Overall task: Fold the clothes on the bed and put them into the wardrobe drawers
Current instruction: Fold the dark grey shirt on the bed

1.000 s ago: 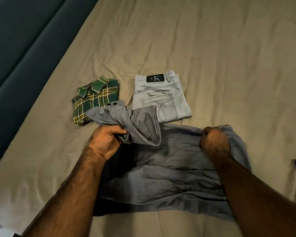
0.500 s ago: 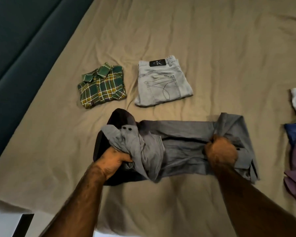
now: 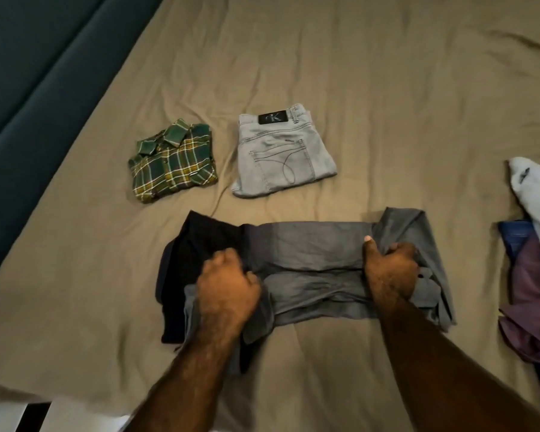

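Since half a second ago, both of my hands have come down and pressed the grey shirt (image 3: 312, 263) flatter on the bed (image 3: 387, 104); the bunched sleeve my left hand (image 3: 228, 288) held up now lies under it. That hand's fingers are curled tight, gripping grey cloth at the shirt's left end, above a dark garment (image 3: 194, 260) that sticks out from beneath. My right hand (image 3: 390, 269) clutches a fold at the shirt's right end, thumb stretched along the cloth, fingers curled into it. Beyond the shirt lie a folded green plaid shirt (image 3: 172, 160) and, just right of it, folded light grey jeans (image 3: 281, 154). Well to the right of the grey shirt sits a heap of unfolded clothes (image 3: 530, 275): pale, blue and purple.
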`<action>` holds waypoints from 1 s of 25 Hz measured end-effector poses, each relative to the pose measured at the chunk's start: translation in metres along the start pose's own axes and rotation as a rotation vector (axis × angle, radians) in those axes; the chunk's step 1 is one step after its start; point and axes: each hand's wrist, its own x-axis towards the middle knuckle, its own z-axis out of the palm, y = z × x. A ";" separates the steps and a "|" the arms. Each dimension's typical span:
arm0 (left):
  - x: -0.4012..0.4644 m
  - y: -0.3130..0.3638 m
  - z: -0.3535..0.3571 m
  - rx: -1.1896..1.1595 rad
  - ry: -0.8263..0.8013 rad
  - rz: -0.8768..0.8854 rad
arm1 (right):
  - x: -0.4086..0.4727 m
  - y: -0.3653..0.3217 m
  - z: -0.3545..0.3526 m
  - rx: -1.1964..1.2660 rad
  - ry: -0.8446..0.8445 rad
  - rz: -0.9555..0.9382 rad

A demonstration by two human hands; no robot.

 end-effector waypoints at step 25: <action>0.119 0.371 0.119 -0.092 -0.409 0.545 | 0.119 0.078 -0.034 0.424 0.136 0.496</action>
